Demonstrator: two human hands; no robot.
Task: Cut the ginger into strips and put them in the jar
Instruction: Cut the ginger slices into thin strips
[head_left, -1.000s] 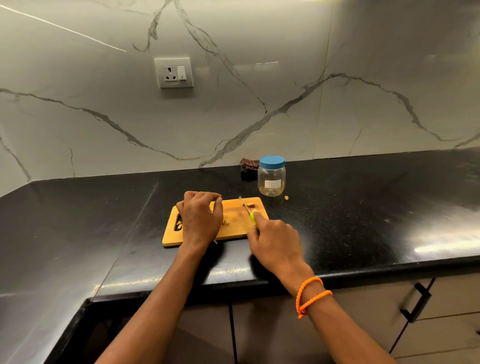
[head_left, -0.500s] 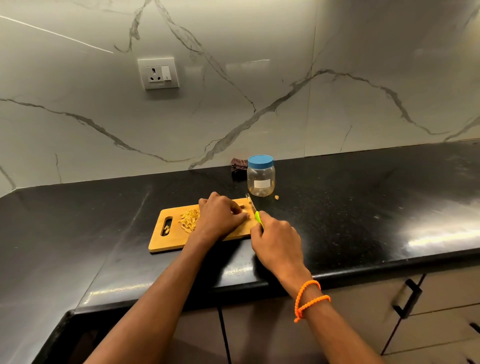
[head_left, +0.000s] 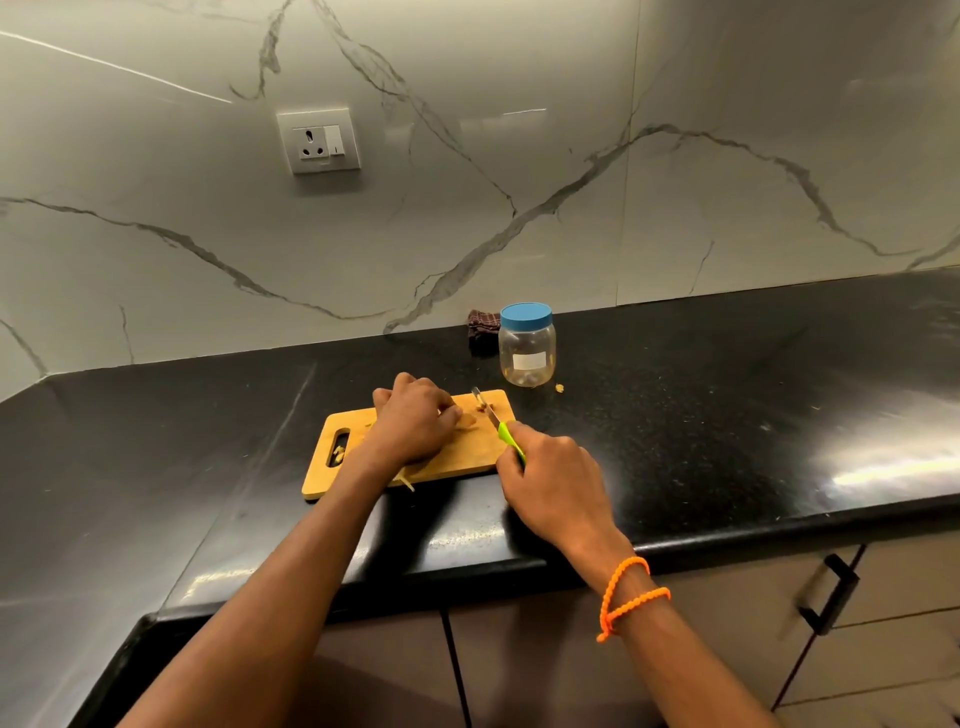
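Note:
A wooden cutting board (head_left: 467, 452) lies on the black counter. My left hand (head_left: 415, 423) rests fingers-down on its middle, pinning a small piece of ginger (head_left: 467, 420) under the fingertips. My right hand (head_left: 556, 483) is shut on a green-handled knife (head_left: 498, 421), whose blade lies over the board's right part next to the ginger. A few ginger bits (head_left: 338, 453) sit in the board's handle slot, and one strip (head_left: 407, 483) hangs off the near edge. The clear jar (head_left: 526, 349) with its blue lid on stands behind the board's right end.
A dark folded cloth (head_left: 480, 328) lies by the wall left of the jar. A ginger crumb (head_left: 559, 387) sits on the counter (head_left: 727, 415) right of the jar. A wall socket (head_left: 318, 140) is above. Cabinet handle (head_left: 831, 592) below the counter edge.
My left hand slid from the board's left side to its middle and now covers the pile of cut strips. The knife in my right hand stayed at the board's right part.

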